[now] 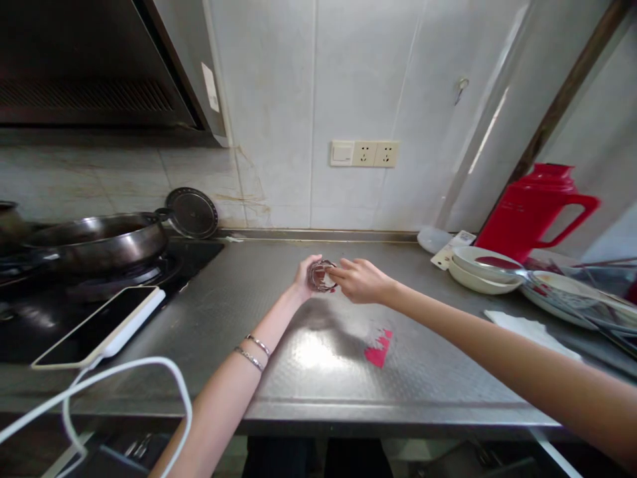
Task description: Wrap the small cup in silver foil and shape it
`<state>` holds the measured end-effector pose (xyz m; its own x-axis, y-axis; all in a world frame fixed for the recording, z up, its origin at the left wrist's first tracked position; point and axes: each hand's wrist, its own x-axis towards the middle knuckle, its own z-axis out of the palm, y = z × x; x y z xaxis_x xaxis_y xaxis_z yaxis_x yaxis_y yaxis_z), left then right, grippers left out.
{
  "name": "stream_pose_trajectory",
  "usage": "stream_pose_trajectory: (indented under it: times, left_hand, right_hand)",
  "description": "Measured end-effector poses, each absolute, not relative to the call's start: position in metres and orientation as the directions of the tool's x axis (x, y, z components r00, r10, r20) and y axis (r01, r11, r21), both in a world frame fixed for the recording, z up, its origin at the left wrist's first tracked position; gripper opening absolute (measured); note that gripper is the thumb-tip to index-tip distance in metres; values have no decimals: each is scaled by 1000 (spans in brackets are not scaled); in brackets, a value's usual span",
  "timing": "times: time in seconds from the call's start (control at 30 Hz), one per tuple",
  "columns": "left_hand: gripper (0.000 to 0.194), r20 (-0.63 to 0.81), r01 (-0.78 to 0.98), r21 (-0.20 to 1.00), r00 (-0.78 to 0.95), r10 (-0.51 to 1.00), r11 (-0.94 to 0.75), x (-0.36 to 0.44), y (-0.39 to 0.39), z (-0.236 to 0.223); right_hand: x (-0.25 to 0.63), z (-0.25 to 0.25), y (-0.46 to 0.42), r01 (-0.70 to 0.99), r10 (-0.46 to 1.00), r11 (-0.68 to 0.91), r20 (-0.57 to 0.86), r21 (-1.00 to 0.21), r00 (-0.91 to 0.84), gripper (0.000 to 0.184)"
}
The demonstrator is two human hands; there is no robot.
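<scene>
My left hand [304, 276] is wrapped around the left side of a small round glass cup [313, 280], whose opening is tilted toward me. Reddish-brown patches show in the cup. At the cup's right side my right hand [359, 281] has its fingers pinched together, with the fingertips at the opening. Whatever those fingers hold, if anything, is too small to make out. A torn pink-red scrap [379, 349] lies on the metal counter [279, 265], nearer to me and right of the cup.
On the left, a phone [99, 328] with a white cable [164, 362] lies by the stove, where a steel pan [107, 242] stands. A red thermos [530, 212], stacked bowls [478, 282] and a white tissue [530, 332] are on the right.
</scene>
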<state>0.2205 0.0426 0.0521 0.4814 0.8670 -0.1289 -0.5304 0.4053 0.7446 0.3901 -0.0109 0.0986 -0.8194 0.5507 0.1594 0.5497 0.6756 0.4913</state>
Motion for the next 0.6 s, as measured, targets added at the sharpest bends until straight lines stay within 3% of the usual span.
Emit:
stream_pose_trajectory:
  times: [0.3,0.43,0.6]
  left_hand:
    - [29,-60,-645,721,303,951,251,224,48,46]
    - [30,-33,-638,732,316,948,238,227,46,41]
    - [29,-6,-693,692,278,960,205,231,46,33]
  right_hand:
    - [355,75,-29,838,796,489,270,241,-542,28]
    - [339,61,-36,933,876,356,331,49,-351,29]
    - [318,52,-41,965,951,176,286,-193,-117,22]
